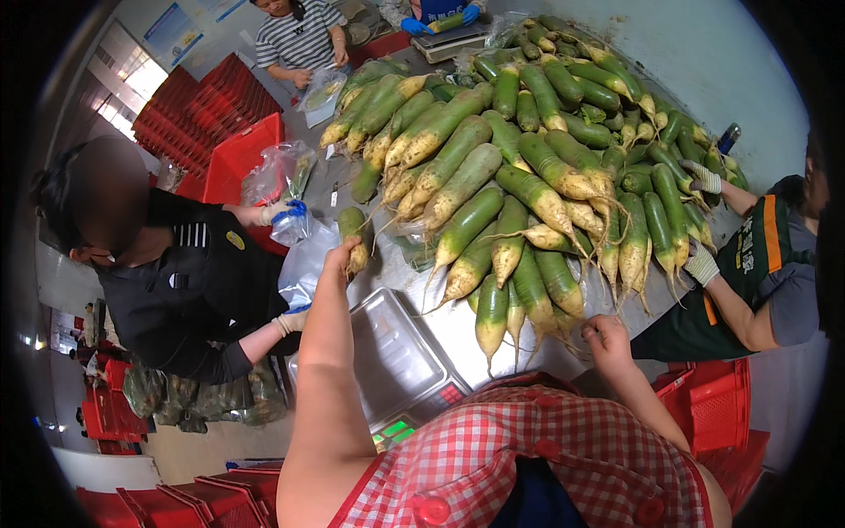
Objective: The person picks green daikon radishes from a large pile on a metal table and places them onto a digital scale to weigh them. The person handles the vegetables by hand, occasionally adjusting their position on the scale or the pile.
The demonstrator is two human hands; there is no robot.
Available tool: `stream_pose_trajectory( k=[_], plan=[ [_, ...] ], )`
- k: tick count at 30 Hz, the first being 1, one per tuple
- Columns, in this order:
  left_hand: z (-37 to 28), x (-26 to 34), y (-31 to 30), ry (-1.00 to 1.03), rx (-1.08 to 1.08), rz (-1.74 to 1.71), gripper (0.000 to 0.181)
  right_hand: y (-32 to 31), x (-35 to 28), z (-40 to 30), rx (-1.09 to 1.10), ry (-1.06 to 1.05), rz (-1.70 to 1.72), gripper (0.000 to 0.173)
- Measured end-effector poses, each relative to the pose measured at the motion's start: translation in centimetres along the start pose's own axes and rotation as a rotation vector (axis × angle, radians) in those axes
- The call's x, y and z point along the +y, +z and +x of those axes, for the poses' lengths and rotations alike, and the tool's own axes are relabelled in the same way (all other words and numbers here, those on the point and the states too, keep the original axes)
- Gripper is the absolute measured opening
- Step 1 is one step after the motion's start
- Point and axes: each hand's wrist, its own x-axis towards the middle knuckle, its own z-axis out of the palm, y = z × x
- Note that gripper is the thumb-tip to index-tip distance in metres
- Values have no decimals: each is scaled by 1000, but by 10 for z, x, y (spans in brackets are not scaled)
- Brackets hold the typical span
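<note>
My left hand (pixel 346 256) is closed around the lower, pale end of a green radish (pixel 351 226), held upright near the co-worker's plastic bag (pixel 310 254). My right hand (pixel 605 335) is beside the lower edge of the large pile of green radishes (pixel 535 165), its fingers curled close to the thin root tips; whether it pinches one cannot be told. A digital scale with a bare steel pan (pixel 393 353) and a lit green display stands on the metal table (pixel 429 290) just before me.
At left a co-worker in black with gloves (pixel 290 321) holds the bag. A gloved co-worker (pixel 746 264) at right touches the pile. Two people stand across the table, near another scale (pixel 449 41). Red crates (pixel 244 155) stand at left, more (pixel 709 402) at lower right.
</note>
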Motion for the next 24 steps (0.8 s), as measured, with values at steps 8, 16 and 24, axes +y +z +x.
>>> stream_pose_trajectory(
  k=[8, 16, 24],
  plan=[
    [-67, 13, 32, 262, 356, 1220, 57, 1, 7, -18, 26, 24, -71, 8],
    [-97, 11, 42, 173, 376, 1556, 53, 4, -10, -1, 13, -13, 11, 20],
    [-143, 19, 162, 1078, 418, 924, 20, 1, 21, -14, 150, -25, -33, 17]
  ],
)
